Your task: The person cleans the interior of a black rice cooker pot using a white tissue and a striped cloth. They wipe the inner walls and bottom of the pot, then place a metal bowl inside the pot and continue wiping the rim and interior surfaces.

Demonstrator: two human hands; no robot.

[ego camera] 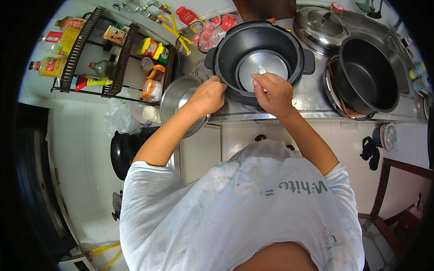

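Observation:
The open black electric pressure cooker (257, 35) stands on the steel counter, its inner pot out and a round metal heating plate (249, 67) bare at the bottom. My left hand (210, 95) is curled beside the cooker's front left rim, above the edge of a stainless steel basin (174, 98). What its fingers grip, if anything, is hidden. Over the cooker's front right rim is my right hand (275, 93), fingers bent and thumb close to the index finger; nothing shows between them. To the right, a dark inner pot (362, 74) is tilted, its mouth facing me.
A domed steel lid (322, 27) lies behind the inner pot, by the sink (400, 73). Left of the basin stands a rack (123, 61) of seasoning bottles and jars. A striped cloth (202, 70) and a plastic bag with red things (217, 30) are beside the cooker.

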